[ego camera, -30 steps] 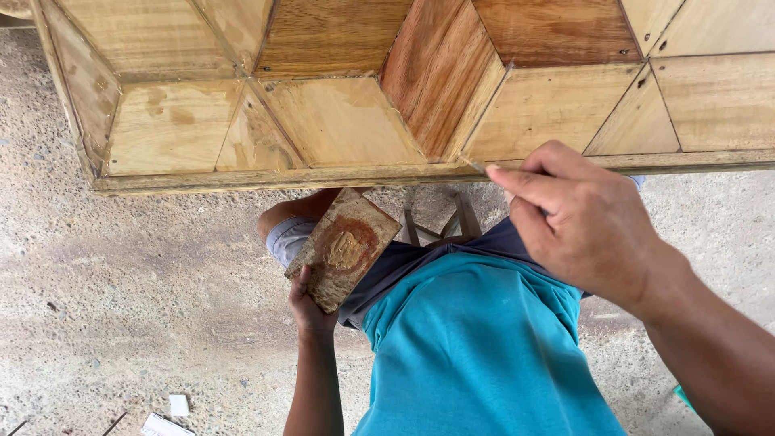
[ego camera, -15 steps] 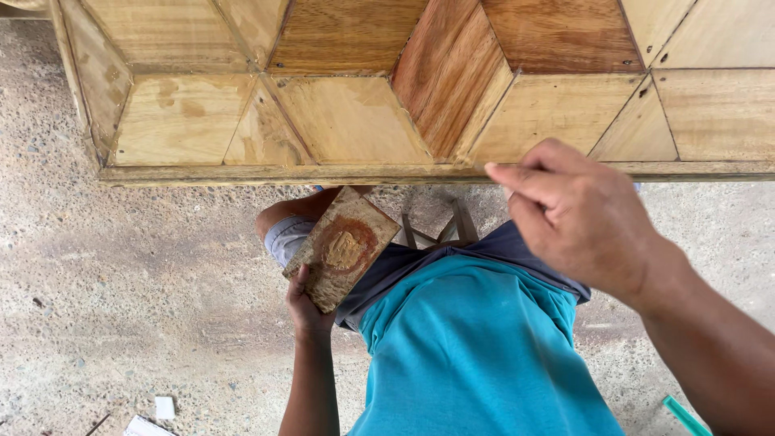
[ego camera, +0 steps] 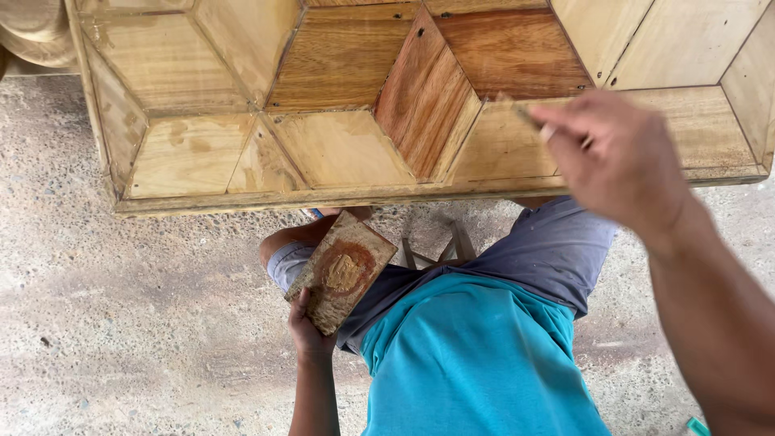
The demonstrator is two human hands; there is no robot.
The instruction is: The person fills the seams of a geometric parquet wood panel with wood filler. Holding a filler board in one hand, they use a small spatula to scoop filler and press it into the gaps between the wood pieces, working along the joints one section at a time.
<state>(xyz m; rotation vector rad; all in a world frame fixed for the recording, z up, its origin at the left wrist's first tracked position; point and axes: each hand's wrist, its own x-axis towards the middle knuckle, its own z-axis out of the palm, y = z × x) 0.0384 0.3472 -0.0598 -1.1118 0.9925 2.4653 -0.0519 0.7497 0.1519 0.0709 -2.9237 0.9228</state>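
Basically no container in view. Left hand (ego camera: 311, 331) low by lap, grip wrapped round bottom edge of small flat wooden board (ego camera: 341, 273), thumb on its face; board tilted, carries reddish-brown ring with tan paste blob at centre. Right hand (ego camera: 617, 161) raised over wooden panel (ego camera: 339, 149), grip pinched narrow on thin stick-like tool (ego camera: 533, 121), blurred, tip at or just above panel's dark inlaid piece; contact cannot tell. Panel: geometric inlay, light and dark woods. Concrete floor (ego camera: 121, 323) beneath.
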